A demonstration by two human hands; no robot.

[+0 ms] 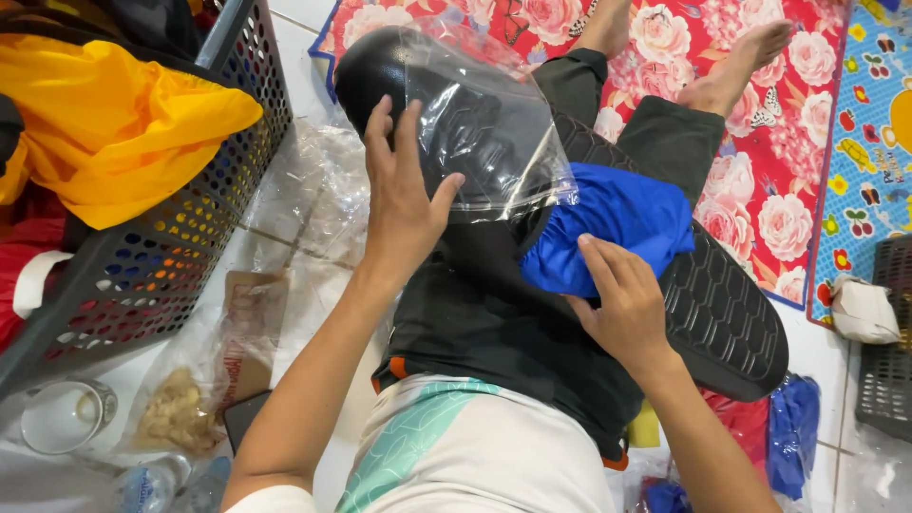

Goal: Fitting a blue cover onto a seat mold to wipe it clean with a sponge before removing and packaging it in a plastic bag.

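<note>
White floor tiles run under everything, with a red floral mat spread at two o'clock, where the person's bare feet rest

At nine o'clock a dark perforated basket holds a yellow cloth and some red fabric. Below it, at eight o'clock, a clear glass cup stands on the floor beside a clear packet of pale snack pieces

Near the centre, the left hand lies flat with its fingers spread wide, pressing on a clear plastic bag that is stretched over the top end of a long black padded board. Nothing is pinched between those fingers; the palm simply rests on the plastic

Just right of centre, a folded blue garment lies on the board across the person's lap, its upper edge at the mouth of the bag. The right hand presses on the garment's lower edge, fingers fairly straight and loosely open, touching the cloth without gripping it

At four o'clock more blue cloth in plastic lies on the floor, and a small white bundle sits at three o'clock beside a grey crate
</note>
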